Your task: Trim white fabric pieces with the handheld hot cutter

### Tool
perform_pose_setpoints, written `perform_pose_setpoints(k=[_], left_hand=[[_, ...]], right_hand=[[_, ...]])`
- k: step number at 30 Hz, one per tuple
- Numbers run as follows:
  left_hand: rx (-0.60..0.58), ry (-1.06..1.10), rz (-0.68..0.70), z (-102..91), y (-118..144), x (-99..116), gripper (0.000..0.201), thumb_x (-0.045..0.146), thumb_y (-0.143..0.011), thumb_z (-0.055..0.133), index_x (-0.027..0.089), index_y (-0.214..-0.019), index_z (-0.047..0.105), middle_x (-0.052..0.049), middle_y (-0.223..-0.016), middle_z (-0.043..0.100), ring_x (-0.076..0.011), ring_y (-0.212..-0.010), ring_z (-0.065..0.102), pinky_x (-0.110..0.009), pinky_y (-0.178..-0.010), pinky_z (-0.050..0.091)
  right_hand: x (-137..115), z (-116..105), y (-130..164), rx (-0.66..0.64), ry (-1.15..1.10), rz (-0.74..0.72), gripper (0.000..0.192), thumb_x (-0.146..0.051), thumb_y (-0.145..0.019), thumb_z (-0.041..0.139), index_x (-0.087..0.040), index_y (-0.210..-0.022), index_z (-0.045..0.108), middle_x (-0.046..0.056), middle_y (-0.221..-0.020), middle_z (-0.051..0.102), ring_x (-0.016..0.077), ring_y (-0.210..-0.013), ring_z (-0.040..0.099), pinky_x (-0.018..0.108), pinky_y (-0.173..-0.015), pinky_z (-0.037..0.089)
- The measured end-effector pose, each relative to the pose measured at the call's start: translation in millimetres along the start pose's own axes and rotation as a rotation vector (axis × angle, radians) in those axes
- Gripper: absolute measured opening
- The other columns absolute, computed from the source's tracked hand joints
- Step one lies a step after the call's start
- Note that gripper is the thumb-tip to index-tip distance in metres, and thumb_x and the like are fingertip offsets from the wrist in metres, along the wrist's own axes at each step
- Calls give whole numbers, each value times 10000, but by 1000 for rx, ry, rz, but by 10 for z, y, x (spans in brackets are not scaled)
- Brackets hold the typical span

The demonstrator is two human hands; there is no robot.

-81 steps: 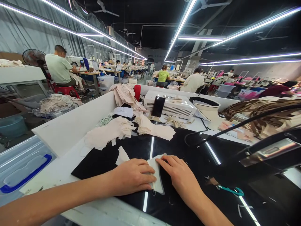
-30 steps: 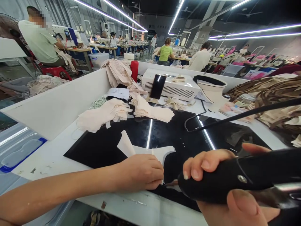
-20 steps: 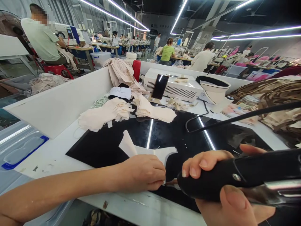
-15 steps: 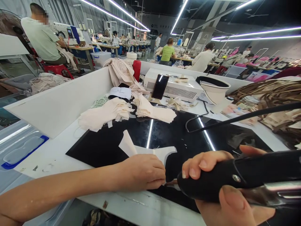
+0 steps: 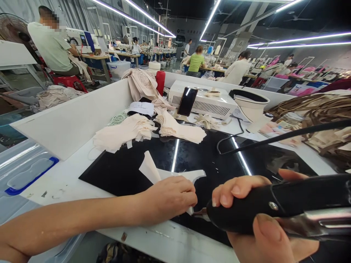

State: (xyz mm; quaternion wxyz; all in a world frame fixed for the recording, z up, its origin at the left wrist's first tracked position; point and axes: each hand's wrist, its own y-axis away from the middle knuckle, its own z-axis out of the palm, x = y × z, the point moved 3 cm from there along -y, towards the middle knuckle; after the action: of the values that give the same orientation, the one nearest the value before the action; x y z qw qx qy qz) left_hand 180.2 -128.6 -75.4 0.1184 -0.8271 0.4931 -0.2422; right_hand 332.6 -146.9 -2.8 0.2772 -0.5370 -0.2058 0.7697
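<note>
Head view. The left hand (image 5: 168,195) lies palm down on a white fabric piece (image 5: 164,173) near the front edge of the worktop (image 5: 63,182). Its fingers (image 5: 189,188) are curled closed and press the piece flat against a black mat (image 5: 208,160). The piece extends from under the hand toward the rear; one corner is folded upward to the left, and a curved edge shows to the right.

The right hand (image 5: 260,219) grips a black tool (image 5: 274,206). Its fingers (image 5: 233,190) wrap closed over the top of the tool body and the thumb lies along the near side. The tool tip sits just beside the left fingertips, at the near edge of the fabric piece. A black cable (image 5: 287,136) runs from the right side across the mat.

Behind the mat lie two stacks of beige fabric (image 5: 123,133). Further back, a phone (image 5: 187,101) leans against a white box (image 5: 203,102). A red bottle (image 5: 160,82) stands to the left of the box, and a white bowl (image 5: 249,106) sits to its right. A white wall (image 5: 74,117) borders the worktop on the left. A clear bin lid (image 5: 24,171) with a blue handle is beside it. Other people sit at workstations in the background.
</note>
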Motion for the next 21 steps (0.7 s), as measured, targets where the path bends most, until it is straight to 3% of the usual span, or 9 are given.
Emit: perform_pose_setpoints(k=[5,11,15,21], left_hand=[[-82,11,82,15,8,-16,108,56,-993,636,161,-1019,646,-26,-965,707,-179,-948,645,-287,-933,508],[-75,2,168,-72,43,-29,118,83,-1033,588,141,-1004,686,-46,-954,716,-175,-867,651,-277,-869,528],[-37,-11,227,-125,107,-44,193,127,-1084,520,132,-1091,713,-69,-1023,739,-177,-950,679,-286,-989,529],[-32,-30,256,-124,135,-62,276,166,-1115,469,149,-1046,736,-81,-1048,764,-148,-1010,701,-259,-1060,514]], right_hand=[[-5,-12,7,8,10,-1,477,-311,-862,821,-293,-1279,590,-39,-797,672,164,-583,598,320,-475,573],[-10,8,11,40,27,27,480,-319,-846,823,-291,-1257,578,-41,-778,663,166,-556,590,316,-441,557],[-15,22,12,65,33,33,488,-325,-829,836,-288,-1241,577,-42,-766,670,170,-535,582,327,-426,559],[-6,18,-2,76,13,34,499,-324,-813,855,-290,-1233,587,-46,-750,679,166,-531,580,318,-440,560]])
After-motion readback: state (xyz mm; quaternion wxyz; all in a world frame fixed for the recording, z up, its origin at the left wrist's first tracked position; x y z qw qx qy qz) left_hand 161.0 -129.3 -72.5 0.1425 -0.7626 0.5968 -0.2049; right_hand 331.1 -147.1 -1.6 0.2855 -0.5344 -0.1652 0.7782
